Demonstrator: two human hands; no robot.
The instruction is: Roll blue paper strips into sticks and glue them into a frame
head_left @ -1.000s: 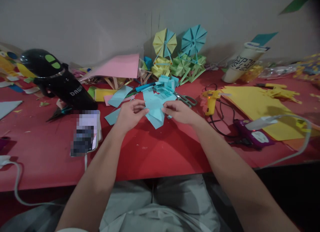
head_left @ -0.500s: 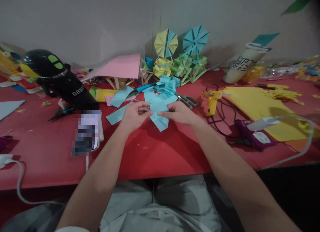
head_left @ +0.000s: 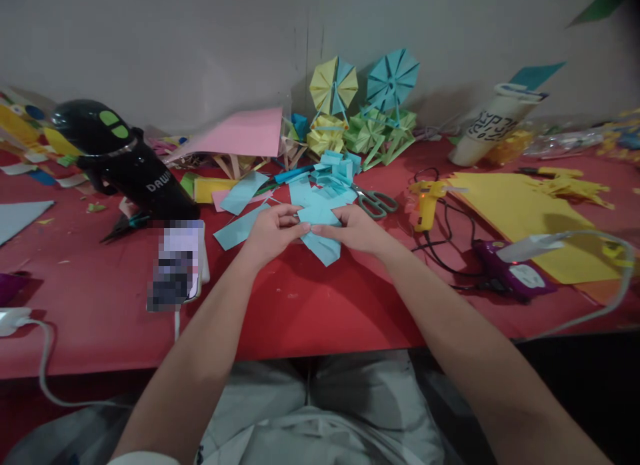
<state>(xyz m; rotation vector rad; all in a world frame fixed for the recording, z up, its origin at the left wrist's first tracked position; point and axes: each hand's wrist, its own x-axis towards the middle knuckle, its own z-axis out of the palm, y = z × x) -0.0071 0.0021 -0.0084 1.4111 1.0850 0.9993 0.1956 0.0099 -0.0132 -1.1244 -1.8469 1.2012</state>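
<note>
Though handheld, blue paper [head_left: 326, 249] (partly hidden).

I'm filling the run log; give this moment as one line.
left hand: holding blue paper | right hand: holding same paper | scissors: beyond right hand | glue gun: right of scissors

Fingers of the left hand [head_left: 273, 235] and right hand [head_left: 363, 230] cover the sides of the blue paper [head_left: 326, 250], so I can't tell how it is folded there. Clock it from that paper. At 2 o'clock, the scissors [head_left: 380, 203] have their blades hidden by other blue bits [head_left: 336, 170]. Farther that way, the letters on the cup [head_left: 490, 127] are too small to read, and a green strip [head_left: 600, 6] gets cut off up top. Near 9 o'clock, the phone [head_left: 180, 265] shows blurry squares, and a pale sheet [head_left: 20, 218] is chopped by the left edge.
</note>
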